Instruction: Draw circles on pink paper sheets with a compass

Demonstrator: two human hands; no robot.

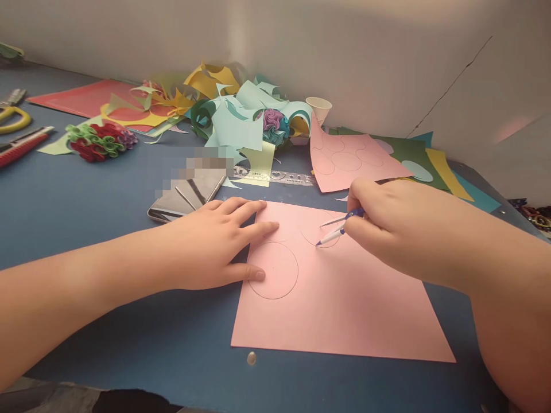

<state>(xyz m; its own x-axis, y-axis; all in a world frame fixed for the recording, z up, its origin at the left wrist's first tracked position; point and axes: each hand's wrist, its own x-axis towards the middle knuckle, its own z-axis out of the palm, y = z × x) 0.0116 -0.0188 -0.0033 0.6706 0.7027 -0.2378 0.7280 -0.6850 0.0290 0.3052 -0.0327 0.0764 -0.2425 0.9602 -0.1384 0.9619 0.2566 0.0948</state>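
Note:
A pink sheet of paper (344,310) lies on the blue table, with a full pencil circle at its left and a curved line near its upper middle. My left hand (219,244) rests flat with spread fingers on the sheet's left edge, the thumb over the circle. My right hand (383,223) pinches the top of a blue and white compass (338,230), whose two legs point down left onto the paper at the curved line. Part of that line is hidden behind the compass and my right hand.
A phone-like grey object (193,189) and a clear ruler (290,178) lie behind the sheet. Farther back are paper scraps (241,126), a cup (319,106) and marked pink paper (348,158). Paper flowers (101,140), a red cutter (26,144) and yellow-handled scissors (15,117) lie left.

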